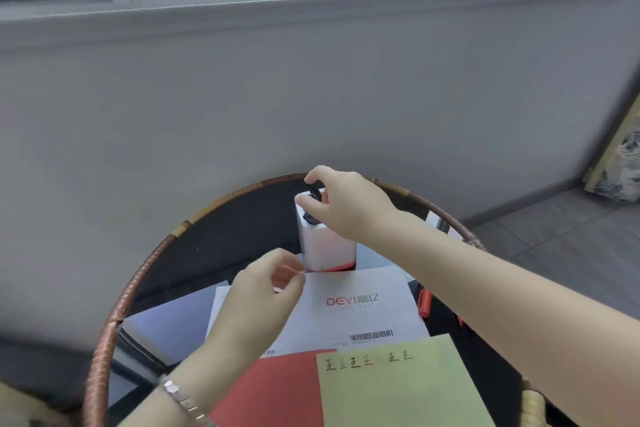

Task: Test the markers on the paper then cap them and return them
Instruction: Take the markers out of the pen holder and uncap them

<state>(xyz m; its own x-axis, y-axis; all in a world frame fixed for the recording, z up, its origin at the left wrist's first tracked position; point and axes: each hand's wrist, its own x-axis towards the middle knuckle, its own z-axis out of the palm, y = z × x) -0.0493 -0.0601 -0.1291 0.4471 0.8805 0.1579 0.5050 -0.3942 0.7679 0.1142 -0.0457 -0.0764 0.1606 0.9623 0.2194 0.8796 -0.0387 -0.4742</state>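
Observation:
A white box with a red base (325, 246) stands upright at the far side of the round table, with dark markers in its open top. My right hand (343, 204) is over the box, thumb and fingers pinched on a black marker (314, 191) at the box's mouth. My left hand (266, 291) hovers just in front of the box with fingers loosely curled and nothing visible in them. A yellow-green paper (398, 388) near me carries several test marks in different colours.
The round black table has a woven rattan rim (104, 350). A white printed sheet (356, 308) and a red sheet (273, 388) lie under the yellow paper. An orange-red item (424, 302) lies at the right, partly behind my forearm. A grey wall stands close behind.

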